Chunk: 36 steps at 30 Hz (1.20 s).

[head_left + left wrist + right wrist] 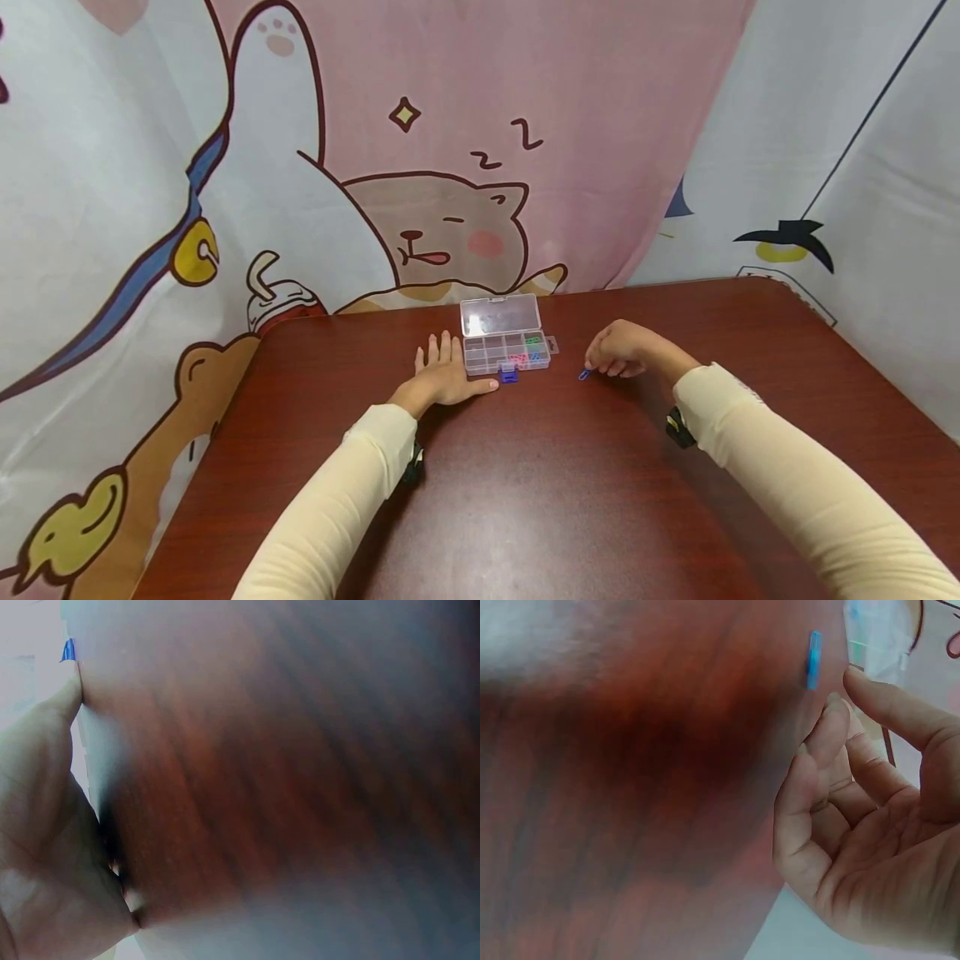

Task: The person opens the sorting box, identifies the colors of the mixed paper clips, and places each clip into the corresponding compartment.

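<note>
A clear plastic compartment box stands on the table with its lid raised behind. Green clips, pink clips and blue clips lie in its right-hand compartments. My left hand rests flat beside the box's left side, fingers spread, its thumb pointing toward the blue latch at the front. To the right of the box, a blue paper clip lies on the tabletop. My right hand is just by it, fingers bent, thumb and fingertips apart from the clip in the right wrist view.
The dark red-brown wooden table reflects light in its middle. A cartoon-printed curtain hangs along its back and sides. A clear hanging tab sticks out from the box's right side.
</note>
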Each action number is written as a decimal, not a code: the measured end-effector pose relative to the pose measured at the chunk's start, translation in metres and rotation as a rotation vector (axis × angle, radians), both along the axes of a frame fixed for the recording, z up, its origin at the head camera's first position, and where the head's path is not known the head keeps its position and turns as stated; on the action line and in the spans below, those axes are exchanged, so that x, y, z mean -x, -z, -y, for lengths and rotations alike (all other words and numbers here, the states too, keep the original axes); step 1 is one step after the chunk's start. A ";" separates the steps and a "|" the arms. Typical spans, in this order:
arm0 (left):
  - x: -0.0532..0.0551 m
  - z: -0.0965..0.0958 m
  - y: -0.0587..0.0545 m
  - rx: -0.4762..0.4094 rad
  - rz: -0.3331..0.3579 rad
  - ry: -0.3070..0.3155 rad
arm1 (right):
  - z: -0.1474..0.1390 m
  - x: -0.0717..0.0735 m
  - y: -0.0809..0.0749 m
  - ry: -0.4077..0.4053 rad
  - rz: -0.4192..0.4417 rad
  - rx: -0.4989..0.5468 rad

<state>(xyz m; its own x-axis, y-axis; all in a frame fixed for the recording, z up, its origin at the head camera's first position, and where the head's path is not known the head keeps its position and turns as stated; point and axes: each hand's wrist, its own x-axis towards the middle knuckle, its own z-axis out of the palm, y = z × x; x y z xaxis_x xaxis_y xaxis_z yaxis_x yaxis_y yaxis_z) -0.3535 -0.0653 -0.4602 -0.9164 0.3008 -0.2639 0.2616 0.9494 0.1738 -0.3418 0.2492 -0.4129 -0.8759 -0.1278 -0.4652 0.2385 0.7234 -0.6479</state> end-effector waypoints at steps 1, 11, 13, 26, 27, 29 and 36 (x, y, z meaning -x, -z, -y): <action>0.000 0.000 0.000 -0.003 0.001 -0.001 | 0.001 0.000 0.002 0.001 0.004 -0.007; 0.002 0.000 0.002 -0.028 0.014 -0.011 | 0.008 0.002 0.012 0.029 -0.008 -0.073; 0.002 0.000 0.001 -0.026 0.020 -0.013 | 0.008 0.002 0.012 0.030 -0.007 -0.079; 0.015 0.000 0.019 0.000 0.040 -0.025 | 0.010 0.003 0.008 -0.007 0.005 -0.130; 0.013 0.000 0.016 -0.001 0.035 -0.023 | 0.010 0.003 0.008 -0.010 0.005 -0.132; 0.007 0.000 0.009 -0.005 0.025 -0.018 | 0.009 0.003 0.008 -0.023 0.007 -0.134; 0.002 0.001 0.004 -0.033 0.009 -0.012 | 0.005 0.003 0.009 -0.071 0.014 -0.121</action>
<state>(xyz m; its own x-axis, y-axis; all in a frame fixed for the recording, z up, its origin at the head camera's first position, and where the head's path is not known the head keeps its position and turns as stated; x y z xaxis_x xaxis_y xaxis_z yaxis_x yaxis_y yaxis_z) -0.3559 -0.0658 -0.4639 -0.9176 0.2984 -0.2627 0.2484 0.9462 0.2072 -0.3452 0.2438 -0.4215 -0.8600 -0.1315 -0.4931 0.1925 0.8113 -0.5521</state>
